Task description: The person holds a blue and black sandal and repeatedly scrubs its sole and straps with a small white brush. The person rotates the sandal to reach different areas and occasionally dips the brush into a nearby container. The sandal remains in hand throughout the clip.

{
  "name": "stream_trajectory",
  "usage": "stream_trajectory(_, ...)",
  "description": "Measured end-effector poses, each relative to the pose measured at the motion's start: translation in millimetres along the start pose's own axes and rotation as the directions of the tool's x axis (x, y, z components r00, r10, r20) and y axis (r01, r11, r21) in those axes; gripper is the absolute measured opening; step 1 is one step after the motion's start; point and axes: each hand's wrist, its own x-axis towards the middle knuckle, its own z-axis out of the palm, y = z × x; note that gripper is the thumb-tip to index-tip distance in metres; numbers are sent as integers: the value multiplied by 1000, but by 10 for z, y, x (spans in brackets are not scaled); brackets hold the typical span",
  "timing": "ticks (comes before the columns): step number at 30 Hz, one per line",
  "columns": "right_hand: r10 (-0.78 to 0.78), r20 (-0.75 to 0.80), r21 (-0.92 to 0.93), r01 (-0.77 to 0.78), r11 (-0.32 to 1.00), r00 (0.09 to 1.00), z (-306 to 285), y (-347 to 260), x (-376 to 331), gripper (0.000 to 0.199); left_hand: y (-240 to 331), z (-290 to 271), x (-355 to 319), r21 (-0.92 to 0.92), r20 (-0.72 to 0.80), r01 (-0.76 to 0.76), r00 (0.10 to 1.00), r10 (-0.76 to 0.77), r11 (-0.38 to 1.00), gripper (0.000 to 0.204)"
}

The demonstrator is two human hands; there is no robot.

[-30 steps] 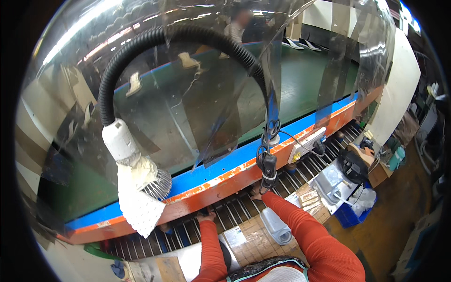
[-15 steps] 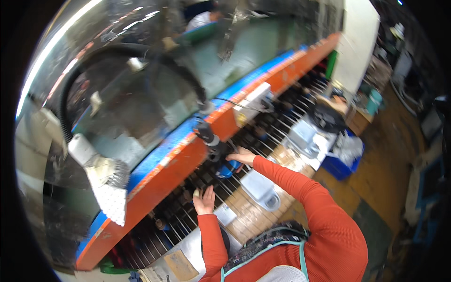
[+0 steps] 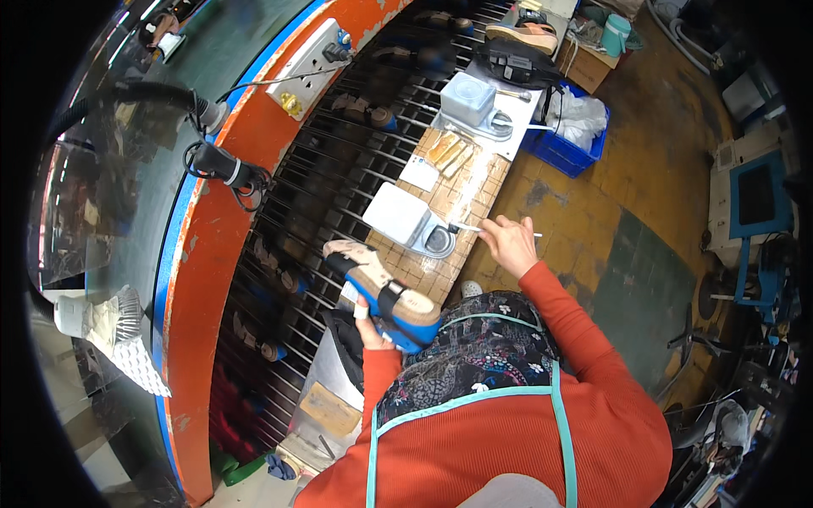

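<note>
- Your left hand [image 3: 370, 330] grips the tilted sandal [image 3: 381, 286] before your apron [image 3: 487, 339], fingers closed on it.
- Your right hand's [image 3: 513, 245] fingers pinch a slim white tool [image 3: 471, 228].
- Beyond, a grey container [image 3: 396, 213] sits on the worktop [image 3: 474, 193].

Left grip [image 3: 373, 333] partly hidden by shoe [image 3: 385, 290].

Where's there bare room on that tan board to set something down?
Two small patches of the tan board look bare: one between the near white container and the tan strips, another on that container's near side, beside the held sandal. Beyond the strips it's crowded: a second container, a bulky black object.
</note>
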Motion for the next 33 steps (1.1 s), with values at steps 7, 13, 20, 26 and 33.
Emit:
stream_trajectory(7,-200,65,-163,208,965,978,731,95,148,20,217,-200,-108,-131,27,-85,996,89,988,63)
stream_trajectory(13,-257,393,-128,329,936,883,569,46,420,40,243,-51,287,-129,63,-86,993,95,988,62)
stream_trajectory(20,244,-436,647,112,754,866,-504,2669,2943,25,330,532,1100,-89,-18,-191,982,191,977,62)
stream_trajectory(26,862,27,749,-581,318,507,-425,4626,4753,89,229,730,1556,-81,-98,-219,973,211,972,61)
stream_trajectory(33,595,-173,758,-280,590,785,-369,4691,4836,79,199,867,1728,-79,-164,-233,962,218,969,61)
